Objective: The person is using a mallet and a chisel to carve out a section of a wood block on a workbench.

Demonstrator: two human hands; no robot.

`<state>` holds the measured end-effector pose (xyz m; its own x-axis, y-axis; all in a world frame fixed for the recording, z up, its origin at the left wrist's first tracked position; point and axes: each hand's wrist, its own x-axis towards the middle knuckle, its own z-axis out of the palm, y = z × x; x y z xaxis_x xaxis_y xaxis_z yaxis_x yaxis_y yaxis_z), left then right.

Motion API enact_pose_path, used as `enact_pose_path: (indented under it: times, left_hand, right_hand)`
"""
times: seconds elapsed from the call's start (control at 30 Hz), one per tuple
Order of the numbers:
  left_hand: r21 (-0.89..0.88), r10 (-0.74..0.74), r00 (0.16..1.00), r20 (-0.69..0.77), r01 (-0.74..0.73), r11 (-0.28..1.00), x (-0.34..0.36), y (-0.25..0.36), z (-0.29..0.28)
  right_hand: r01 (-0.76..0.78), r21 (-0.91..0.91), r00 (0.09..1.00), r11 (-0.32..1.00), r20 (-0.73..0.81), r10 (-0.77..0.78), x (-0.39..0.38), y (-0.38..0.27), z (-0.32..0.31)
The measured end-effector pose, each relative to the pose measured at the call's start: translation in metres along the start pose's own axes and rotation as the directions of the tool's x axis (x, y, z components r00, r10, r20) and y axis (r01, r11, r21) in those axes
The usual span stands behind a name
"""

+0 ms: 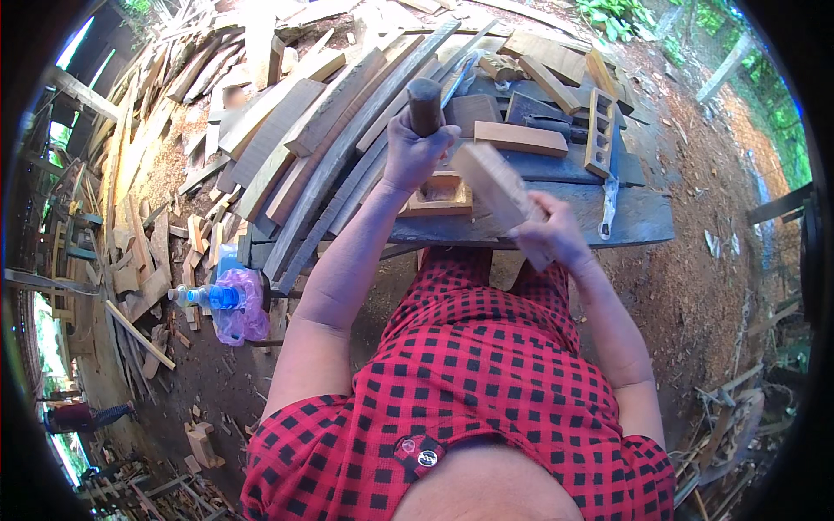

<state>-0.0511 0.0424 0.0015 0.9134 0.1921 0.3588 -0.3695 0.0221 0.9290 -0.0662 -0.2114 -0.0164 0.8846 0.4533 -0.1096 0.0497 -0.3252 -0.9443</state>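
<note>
My left hand (415, 149) grips the dark wooden handle of a chisel (425, 102), held upright over a small pale wooden block (441, 196) with a recess cut into it, lying on the dark workbench (638, 217). My right hand (553, 233) holds a pale wooden mallet (492, 181), its flat head raised and tilted just right of the chisel handle. The chisel's blade is hidden behind my left hand.
Long planks (347, 130) lie stacked on the bench's left side. A slotted wooden frame piece (599, 130), flat boards (519, 139) and a hand tool (608, 207) lie at the back right. A plastic bottle (207, 297) and bag (245, 306) lie on the dirt amid scraps.
</note>
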Motion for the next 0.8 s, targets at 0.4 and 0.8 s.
enact_pose_path:
  times: [0.4,0.8]
  left_hand:
    - [0.068,-0.022,0.998,0.058,0.018,0.997,0.002,-0.004,0.009]
    - [-0.043,-0.034,0.999,0.038,0.035,0.998,0.002,-0.008,0.004]
  right_hand:
    - [0.544,-0.331,0.798,0.771,-0.078,-0.597,0.004,-0.17,-0.027]
    - [0.589,-0.279,0.791,0.758,0.004,-0.612,0.015,-0.163,-0.021]
